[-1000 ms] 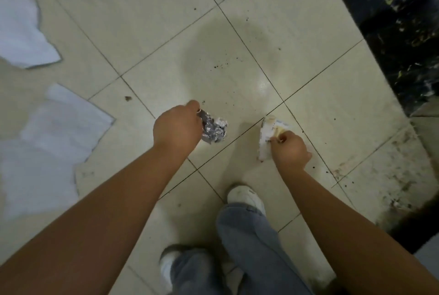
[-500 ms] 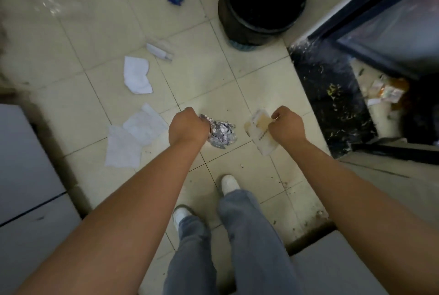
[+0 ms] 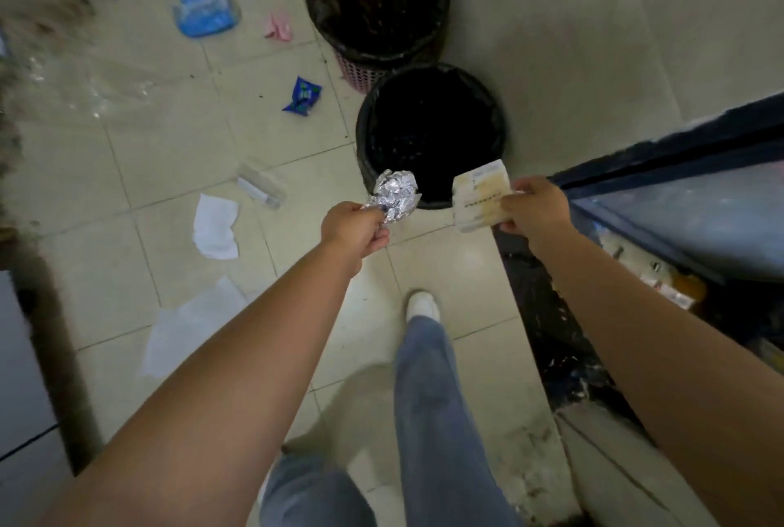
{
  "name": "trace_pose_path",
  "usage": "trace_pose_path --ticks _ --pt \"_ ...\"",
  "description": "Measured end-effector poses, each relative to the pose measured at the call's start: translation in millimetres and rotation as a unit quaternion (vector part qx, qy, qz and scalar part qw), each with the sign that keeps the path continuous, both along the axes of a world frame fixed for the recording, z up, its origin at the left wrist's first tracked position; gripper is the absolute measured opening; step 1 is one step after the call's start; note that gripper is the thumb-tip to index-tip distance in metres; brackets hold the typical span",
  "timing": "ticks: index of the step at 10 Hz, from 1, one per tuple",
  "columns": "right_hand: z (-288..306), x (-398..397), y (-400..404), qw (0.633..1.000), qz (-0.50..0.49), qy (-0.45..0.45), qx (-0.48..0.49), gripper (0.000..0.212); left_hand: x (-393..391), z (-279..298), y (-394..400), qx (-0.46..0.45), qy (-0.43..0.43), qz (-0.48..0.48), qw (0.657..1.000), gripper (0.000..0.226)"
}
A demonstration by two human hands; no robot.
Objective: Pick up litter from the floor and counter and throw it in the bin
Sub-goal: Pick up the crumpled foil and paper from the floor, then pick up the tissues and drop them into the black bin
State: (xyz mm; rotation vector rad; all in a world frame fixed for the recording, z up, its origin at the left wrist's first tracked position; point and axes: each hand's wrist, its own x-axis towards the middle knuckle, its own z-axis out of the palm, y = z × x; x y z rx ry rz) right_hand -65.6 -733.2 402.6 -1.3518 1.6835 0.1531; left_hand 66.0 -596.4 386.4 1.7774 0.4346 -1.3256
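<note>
Left hand (image 3: 354, 225) pinches the crumpled silver foil ball (image 3: 394, 195), right hand (image 3: 535, 210) grips the flat beige paper packet (image 3: 481, 197). Both sit at the near rim of the black-lined round bin (image 3: 492, 102) (2 bins there, this is the closer one), so I'd reach further over the opening before letting go.

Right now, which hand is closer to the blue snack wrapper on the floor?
Left. The left hand, holding the foil ball, is just below and right of the blue snack wrapper; the right hand is farther right, past the black bin.

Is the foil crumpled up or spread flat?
Crumpled: the foil is a wrinkled ball pinched in the left hand by the near edge of the black bin.
</note>
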Motion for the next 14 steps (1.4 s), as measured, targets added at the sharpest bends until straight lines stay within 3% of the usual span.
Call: trace_pose_path --ticks 3,4,5,6,7,8,10,12,14 --pt "-104.9 43.4 -56.8 0.996 -0.055 -0.030 0.056 0.043 10.7 -100.6 -99.1 -0.016 0.044 0.016 0.999 0.020" --pt "-128.2 42.8 -48.8 0.997 0.057 0.026 0.049 0.042 13.8 -120.7 -95.0 0.070 -0.085 -0.196 0.974 0.045" --pt "-130.0 46.1 -38.2 0.956 0.277 0.099 0.010 0.044 15.6 -124.0 -77.4 0.127 -0.222 -0.401 0.880 0.043" --pt "-120.8 59.6 -27.3 0.873 0.463 0.149 -0.029 0.052 25.8 -113.0 -46.2 0.177 -0.296 -0.533 0.773 0.051" --pt "-100.1 83.6 -10.0 0.789 0.582 0.172 -0.098 0.058 39.8 -88.3 -7.2 0.228 -0.325 -0.548 0.736 0.053" --pt "-75.8 116.4 27.3 0.715 0.667 0.146 -0.150 0.060 50.4 -59.5 50.1 0.281 -0.327 -0.502 0.749 0.052" --pt "-49.8 176.9 130.2 0.609 0.770 0.075 -0.177 0.061 68.0 -29.5 183.2 0.383 -0.277 -0.392 0.789 0.054" --pt "-63.4 219.0 244.0 0.552 0.812 0.072 -0.173 0.061 88.0 -48.2 306.3 0.415 -0.242 -0.315 0.818 0.054" --pt "-112.1 248.5 365.2 0.554 0.816 0.107 -0.129 0.059 108.3 -96.2 435.4 0.417 -0.190 -0.300 0.837 0.058"
